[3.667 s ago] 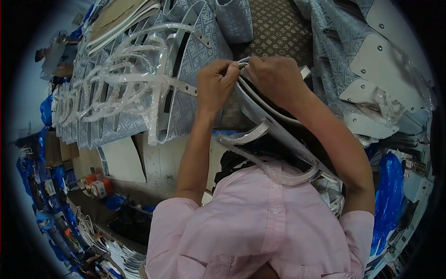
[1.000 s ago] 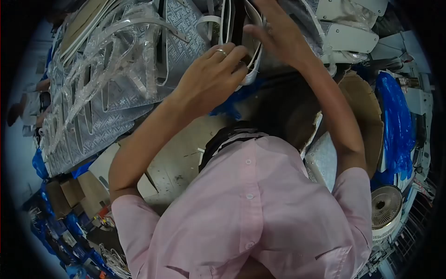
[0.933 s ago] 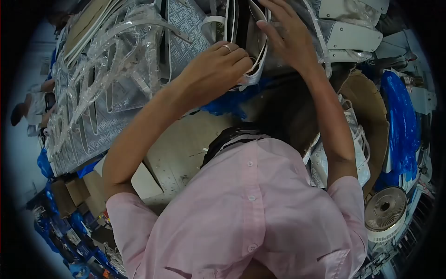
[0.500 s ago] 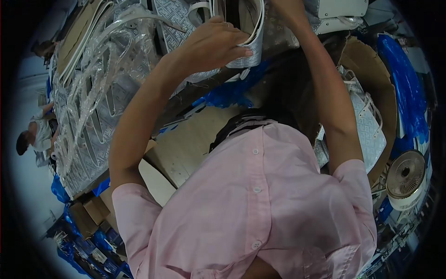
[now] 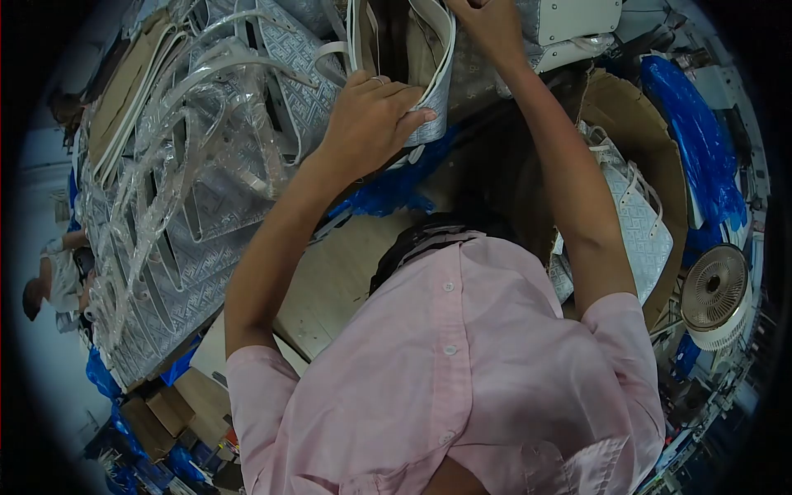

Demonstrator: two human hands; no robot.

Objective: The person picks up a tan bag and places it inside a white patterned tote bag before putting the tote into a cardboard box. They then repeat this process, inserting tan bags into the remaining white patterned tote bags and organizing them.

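Observation:
An open bag (image 5: 438, 101) with a grey-white pattern, pale edges and a brown lining stands at the top centre. My left hand (image 5: 373, 120) grips its near edge, thumb on the patterned outside and fingers at the rim. Beyond the bag's right side, my right hand (image 5: 488, 25) is at the top edge of the view, fingers bent close to the rim; its fingertips are partly cut off, and what they hold cannot be made out. Left of the bag lie more patterned bags (image 5: 290, 74) with white handles.
Plastic-wrapped bags (image 5: 177, 198) are piled on the left. At right stand a cardboard box (image 5: 660, 140) holding patterned bags, blue plastic (image 5: 693, 132) and a round fan (image 5: 714, 289). A person (image 5: 62, 280) is at the far left. Small boxes (image 5: 169, 408) sit at lower left.
The view has shifted. The bag's opening shows more of its brown lining, and my left hand is more upright at its edge. My right hand has shifted left, nearer the rim.

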